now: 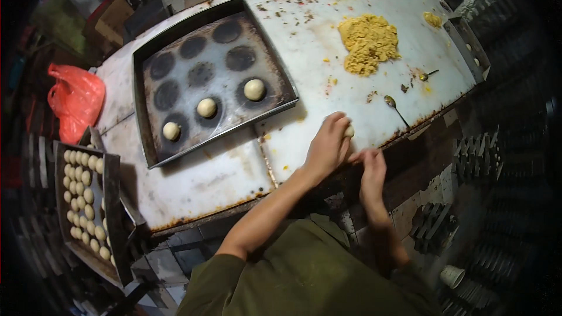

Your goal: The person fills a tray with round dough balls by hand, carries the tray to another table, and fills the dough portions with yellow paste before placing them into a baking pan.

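My left hand (329, 145) is closed around a pale dough ball (349, 131) near the front edge of the table; only part of the ball shows past the fingers. Close beside it, my right hand (373, 174) is raised with bent, slightly blurred fingers, and whether it holds anything is hidden. To the left lies a square metal baking tray (225, 134) with dark round marks on its bottom. Three dough balls sit in its near row: a left one (171, 131), a middle one (206, 107) and a right one (254, 89).
A crumbly yellow mound (369, 44) lies on the white tabletop (316, 96), with a spoon (398, 109) nearer me. Lower left, a deep tray (117, 199) holds many small dough balls beside a red plastic bag (76, 100). Another metal tray (468, 47) stands far right.
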The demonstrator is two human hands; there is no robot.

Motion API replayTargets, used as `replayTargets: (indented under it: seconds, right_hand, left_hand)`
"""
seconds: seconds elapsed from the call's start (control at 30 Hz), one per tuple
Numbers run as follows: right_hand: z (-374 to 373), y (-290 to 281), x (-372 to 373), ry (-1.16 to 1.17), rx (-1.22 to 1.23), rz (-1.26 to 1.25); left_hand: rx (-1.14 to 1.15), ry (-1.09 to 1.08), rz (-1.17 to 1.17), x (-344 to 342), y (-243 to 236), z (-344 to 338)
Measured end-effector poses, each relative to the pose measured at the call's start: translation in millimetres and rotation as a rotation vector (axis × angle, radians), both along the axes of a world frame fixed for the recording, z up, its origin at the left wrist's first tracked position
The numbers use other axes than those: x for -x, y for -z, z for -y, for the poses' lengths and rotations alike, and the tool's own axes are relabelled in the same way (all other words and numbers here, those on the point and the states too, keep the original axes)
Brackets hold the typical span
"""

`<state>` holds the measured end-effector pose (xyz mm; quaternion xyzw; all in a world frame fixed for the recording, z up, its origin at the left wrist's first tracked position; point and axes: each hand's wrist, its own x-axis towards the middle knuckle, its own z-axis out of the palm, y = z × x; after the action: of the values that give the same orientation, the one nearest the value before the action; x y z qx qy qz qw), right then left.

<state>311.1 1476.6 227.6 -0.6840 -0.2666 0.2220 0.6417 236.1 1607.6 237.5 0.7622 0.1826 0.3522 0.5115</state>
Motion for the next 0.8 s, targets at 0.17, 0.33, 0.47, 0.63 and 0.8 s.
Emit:
replayTargets:
  seconds: [0.17,0.33,0.47,0.63,0.8]
  right_hand:
    - [-74.3,25.7,-88.3,0.186,0.301,0.044]
    - [-55.1,31.9,-28.0,-0.368,0.288,0.813]
    - [-32.2,34.3,-108.4,-0.498,0.256,0.968]
    - [-136.0,37.3,-71.0,-0.35,0.304,0.746]
    - [-85.1,32.3,18.3,-0.346,0.261,0.646]
  left_hand:
    - [-0.359,0.14,-0.379,-28.1,3.8,-3.2]
    - [0.07,-0.214,-0.293,105.5,-27.0,-50.5]
    - [0.102,-0.608,-0.473,231.4,-52.8,-46.7]
    - [-0.003,-1.164,-0.255,355.9,-77.4,-52.9]
    - [0.163,-1.311,-0.187,476.5,-144.5,-144.7]
